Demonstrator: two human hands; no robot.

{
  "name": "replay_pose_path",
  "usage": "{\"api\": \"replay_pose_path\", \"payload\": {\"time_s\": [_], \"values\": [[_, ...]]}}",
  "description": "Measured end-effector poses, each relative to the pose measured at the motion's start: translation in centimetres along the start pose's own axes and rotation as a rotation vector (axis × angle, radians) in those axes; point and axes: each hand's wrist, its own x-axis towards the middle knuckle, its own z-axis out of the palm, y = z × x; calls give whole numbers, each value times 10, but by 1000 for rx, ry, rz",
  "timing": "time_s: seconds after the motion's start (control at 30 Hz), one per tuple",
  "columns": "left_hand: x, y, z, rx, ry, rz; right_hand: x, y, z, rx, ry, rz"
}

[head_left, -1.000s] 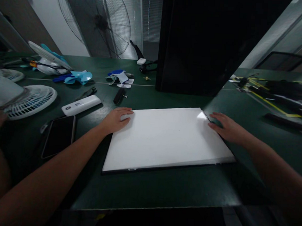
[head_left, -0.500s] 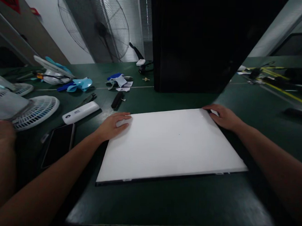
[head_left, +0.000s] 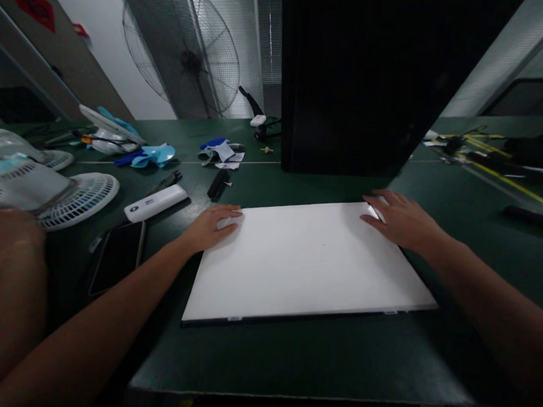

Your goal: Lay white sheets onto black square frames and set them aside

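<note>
Two far corners of the white panel (head_left: pixel 311 265) meet the left hand (head_left: pixel 208 229) and right hand (head_left: pixel 405 222); whether they grip, I cannot tell; light, even pressure suits.

White panel (head_left: pixel 314 262), lying flat, apparently dark-edged

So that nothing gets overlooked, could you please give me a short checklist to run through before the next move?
1. Left grip at the far left corner of the panel: ok.
2. Right grip at the far right corner: ok.
3. Panel flat on the table: ok.
4. Top unmarked: not ok, one small dark speck.
5. Phone apart from the panel: ok.
6. Underside unmarked: cannot tell, hidden.
</note>
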Motion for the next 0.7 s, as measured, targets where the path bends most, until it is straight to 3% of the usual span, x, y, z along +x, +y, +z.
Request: {"api": "replay_pose_path", "payload": {"time_s": [0.07, 0.17, 0.27, 0.37, 0.47, 0.6, 0.7], "values": [[0, -3, 1, -8, 8, 1, -20, -44, -13, 19, -65, -144], [0, -8, 2, 11, 23, -9, -60, -113, -22, 96, -228, -503], [1, -11, 5, 66, 32, -30, -89, -153, -18, 89, -198, -616], [1, -11, 6, 117, 4, -15, -96, -161, -8, 7, -69, -650], [1, -8, 5, 151, -19, -1, -95, -157, -6, -56, 95, -777], [0, -5, 2, 156, -34, -7, -97, -155, -14, -71, 300, -1028], [-1, -8, 1, 12, 8, -11, -98, -153, -24, -76, 369, -1064]]}}
